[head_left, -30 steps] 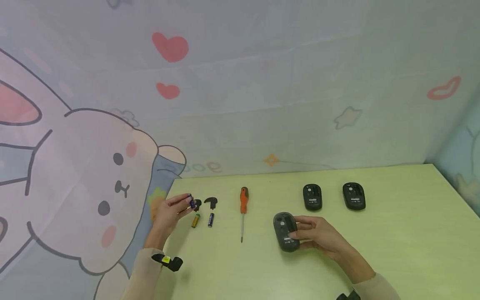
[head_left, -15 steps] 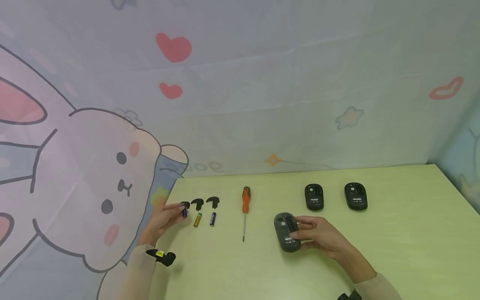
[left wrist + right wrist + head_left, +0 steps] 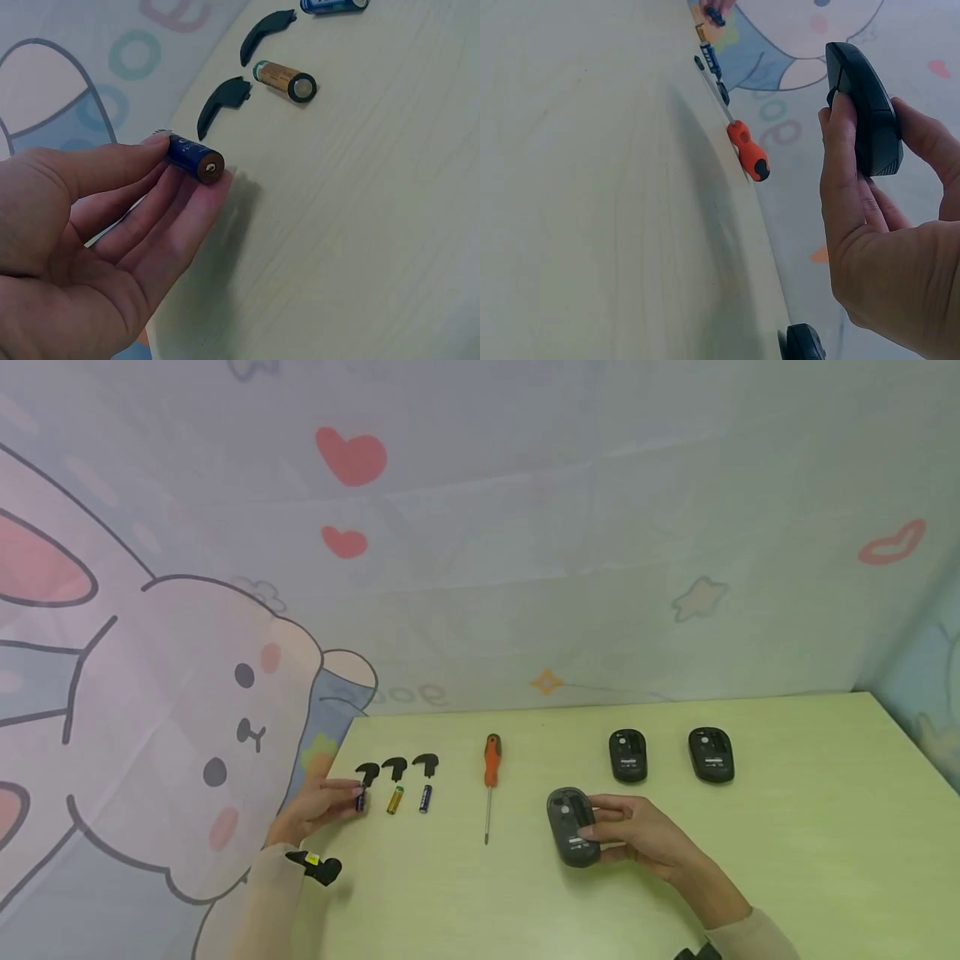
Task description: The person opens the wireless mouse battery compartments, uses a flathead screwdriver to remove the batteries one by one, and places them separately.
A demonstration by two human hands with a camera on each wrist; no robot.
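My left hand (image 3: 315, 806) pinches a dark blue battery (image 3: 193, 159) between thumb and fingertips, close over the table's left side. Just beyond it lies a black hooked cover piece (image 3: 368, 772), with two more alike, a cover (image 3: 394, 767) and a cover (image 3: 427, 763), in a row to its right. A gold battery (image 3: 394, 800) and a blue battery (image 3: 425, 798) lie in front of those two. My right hand (image 3: 645, 833) grips a black computer mouse (image 3: 572, 827) above the table, underside toward the head view, with a dark recess showing. The right wrist view has this mouse (image 3: 866, 112) edge-on.
An orange-handled screwdriver (image 3: 491, 764) lies between the batteries and the right hand. Toward the back of the pale green table (image 3: 450, 893), a black mouse (image 3: 627, 756) and another mouse (image 3: 711, 754) rest underside up. A printed cloth backdrop (image 3: 525, 568) rises behind the table's far edge.
My left hand has moved left and toward me with the blue battery, and has lowered it, uncovering the black cover pieces. My right hand keeps its grip on the mouse almost unmoved.
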